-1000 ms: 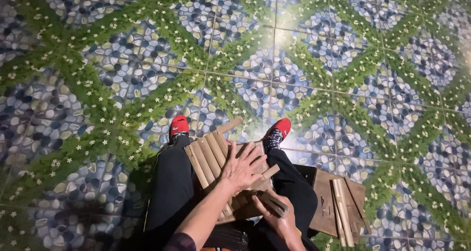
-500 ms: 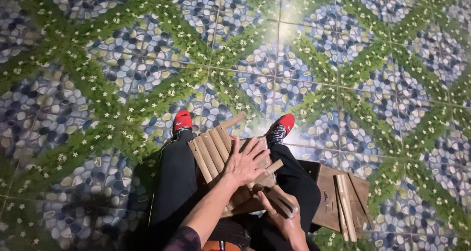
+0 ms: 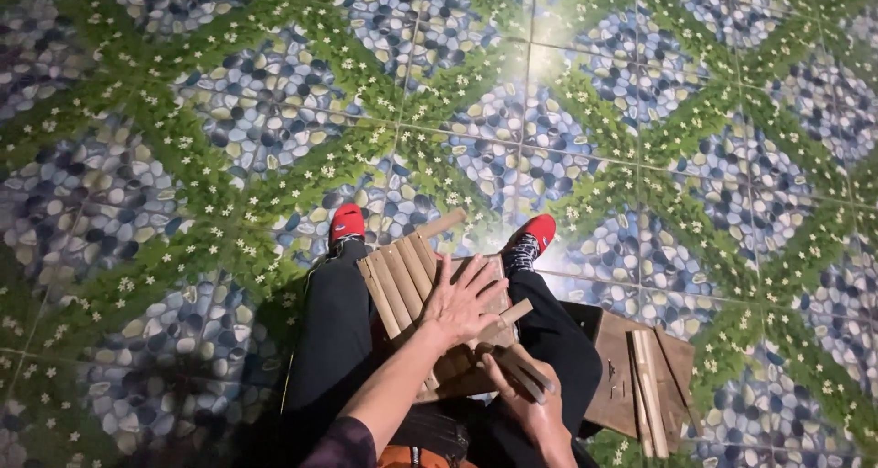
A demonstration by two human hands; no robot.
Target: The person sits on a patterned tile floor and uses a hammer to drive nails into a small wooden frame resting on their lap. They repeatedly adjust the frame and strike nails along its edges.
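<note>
On the person's lap, between the two black-trousered knees, lies a panel of wooden slats, pale strips laid side by side. The left hand is spread flat on top of it, fingers wide and splayed, pressing down more than gripping. The right hand sits lower, near the belly, its fingers curled around a small bundle of loose sticks; how tightly I cannot tell from here.

To do this well, I would say the flat hand should keep its weight over the middle of the panel so the slats do not fan apart, while the other hand feeds one stick at a time and not the whole bundle (a loose piece already pokes out crooked from under the palm).

The slats run lengthwise away from the body, their far ends pointing toward the red shoes, and they lean a little to the left as they go. One strip at the far edge juts off at an angle toward the right shoe.

Just beside the right leg a dark wooden board rests on the floor with a few more pale strips lying on it, pointing roughly the same way. Underneath everything is the tiled floor, pebbles and green bands with white flowers.
</note>
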